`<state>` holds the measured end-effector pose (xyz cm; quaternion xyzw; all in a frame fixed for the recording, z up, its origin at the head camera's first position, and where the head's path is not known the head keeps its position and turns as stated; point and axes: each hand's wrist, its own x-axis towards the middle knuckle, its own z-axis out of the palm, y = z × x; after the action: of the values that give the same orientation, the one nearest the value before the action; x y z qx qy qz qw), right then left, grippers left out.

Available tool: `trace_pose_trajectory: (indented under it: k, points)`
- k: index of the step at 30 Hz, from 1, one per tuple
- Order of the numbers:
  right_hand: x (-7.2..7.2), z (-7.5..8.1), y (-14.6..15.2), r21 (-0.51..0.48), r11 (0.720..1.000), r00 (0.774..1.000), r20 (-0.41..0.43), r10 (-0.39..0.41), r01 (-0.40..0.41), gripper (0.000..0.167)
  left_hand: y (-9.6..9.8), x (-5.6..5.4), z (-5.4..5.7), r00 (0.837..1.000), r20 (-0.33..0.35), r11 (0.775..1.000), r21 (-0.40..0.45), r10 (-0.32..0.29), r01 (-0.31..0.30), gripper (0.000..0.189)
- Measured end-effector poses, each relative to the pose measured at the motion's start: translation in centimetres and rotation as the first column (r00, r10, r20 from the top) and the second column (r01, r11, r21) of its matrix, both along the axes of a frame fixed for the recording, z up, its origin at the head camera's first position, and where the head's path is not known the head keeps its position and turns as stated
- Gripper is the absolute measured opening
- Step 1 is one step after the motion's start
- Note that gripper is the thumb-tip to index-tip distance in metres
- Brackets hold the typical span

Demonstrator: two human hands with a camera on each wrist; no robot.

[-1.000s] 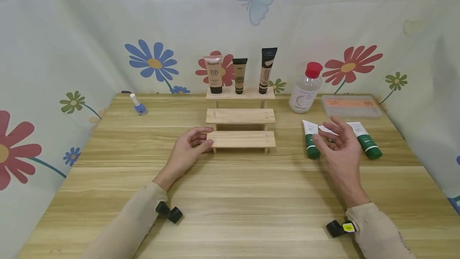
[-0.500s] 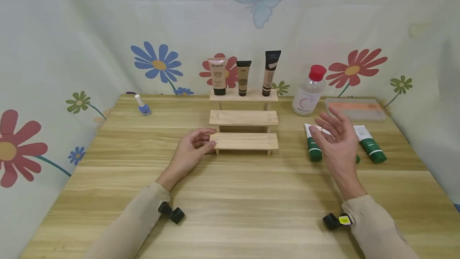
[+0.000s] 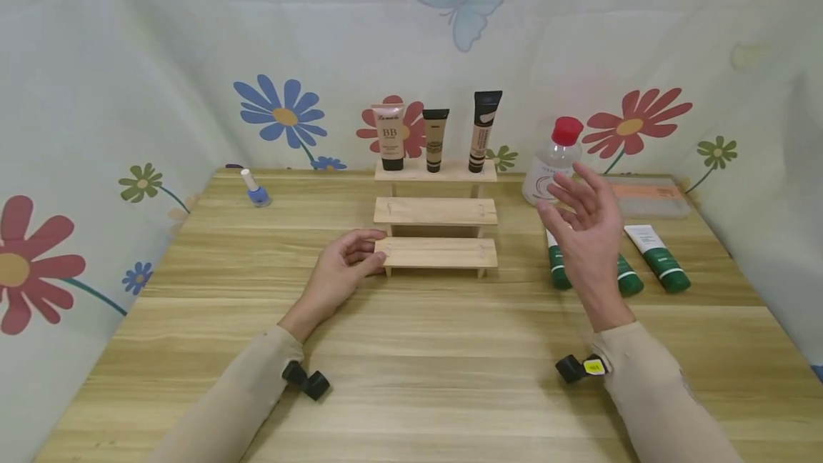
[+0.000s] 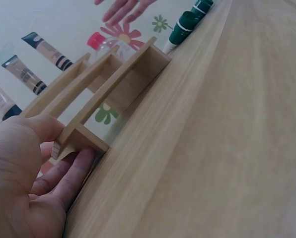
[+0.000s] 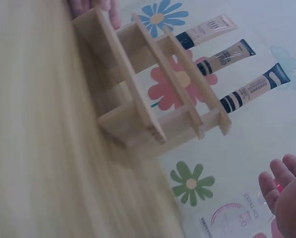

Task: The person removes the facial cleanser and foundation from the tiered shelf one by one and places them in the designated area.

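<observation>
My left hand [image 3: 341, 263] holds the left end of the lowest step of a wooden three-step display stand [image 3: 436, 254]. In the left wrist view its thumb lies at the step's edge and its fingers [image 4: 74, 176] reach underneath. Three cosmetic tubes stand on the top step: a pink BB cream tube [image 3: 389, 136], a small gold-brown tube [image 3: 435, 140] and a taller black-topped tube [image 3: 484, 131]. Raised over the right side, my right hand [image 3: 588, 234] holds nothing, its fingers loosely bent. It overlaps a clear bottle with a red cap [image 3: 567, 131] and some of the green-and-white tubes.
Several green-and-white tubes lie at the right, the outermost tube [image 3: 659, 259] fully visible. Behind them is a flat clear case [image 3: 652, 197] with an orange label. A blue nail polish bottle [image 3: 258, 195] stands at the far left. A floral curtain [image 3: 308, 13] hangs behind the table.
My right hand has lifted and moved left and away from me, over the tubes toward the red-capped bottle. The left hand stays on the stand. The head view has shifted slightly.
</observation>
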<state>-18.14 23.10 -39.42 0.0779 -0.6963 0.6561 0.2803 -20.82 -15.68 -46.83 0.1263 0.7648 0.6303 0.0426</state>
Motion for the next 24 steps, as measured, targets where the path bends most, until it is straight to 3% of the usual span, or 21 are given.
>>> trace_pose_trajectory:
  k: [9,17,24]
  points:
    - [-2.4,1.5,-2.5,-0.053,0.998,0.998,-0.066,0.023,-0.026,0.067,-0.1,0.0,-0.2,1.000,0.006,1.000,-0.011,0.007,-0.007,0.036]
    - [-5.1,2.5,-4.7,-0.069,0.997,0.999,-0.001,0.046,-0.046,0.065,-0.2,0.1,0.0,1.000,0.009,1.000,-0.027,0.013,-0.013,0.036]
    - [-7.3,2.5,-6.2,-0.060,0.994,0.996,0.025,0.090,-0.088,0.061,-0.2,0.0,0.1,1.000,0.017,1.000,-0.007,0.003,-0.002,0.036]
